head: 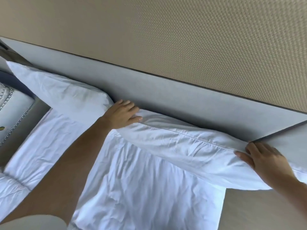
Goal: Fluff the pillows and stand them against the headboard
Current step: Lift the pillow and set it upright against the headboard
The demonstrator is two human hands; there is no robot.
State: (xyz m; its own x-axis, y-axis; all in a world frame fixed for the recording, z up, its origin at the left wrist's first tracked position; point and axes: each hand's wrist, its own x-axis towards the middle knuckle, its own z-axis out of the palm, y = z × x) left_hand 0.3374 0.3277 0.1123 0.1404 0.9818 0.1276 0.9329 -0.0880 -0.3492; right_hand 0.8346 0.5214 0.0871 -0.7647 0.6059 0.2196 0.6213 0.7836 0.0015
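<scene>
Leaning along the grey headboard [166, 95], the nearer white pillow [182, 146] lay long and slumped, its cotton case creased and a stitched seam running down its length. We had our left hand [123, 114] flat on its left end, fingers spread and pressing the fabric rather than closing on it. Our right hand [264, 161] rested on the pillow's right end, fingers likewise spread over the cloth (whether the thumb pinched the edge beneath, we could not tell). A second white pillow [58, 90] stood plumper to the left, propped against the same headboard, its corner pointed upward. Below both, the white sheet [141, 188] was rumpled into fine folds. Above the smooth upholstered headboard rose a tan wall [199, 39] with a woven, dimpled texture. At far left lay a patterned cushion [11, 113] with dark zigzag stitching.
</scene>
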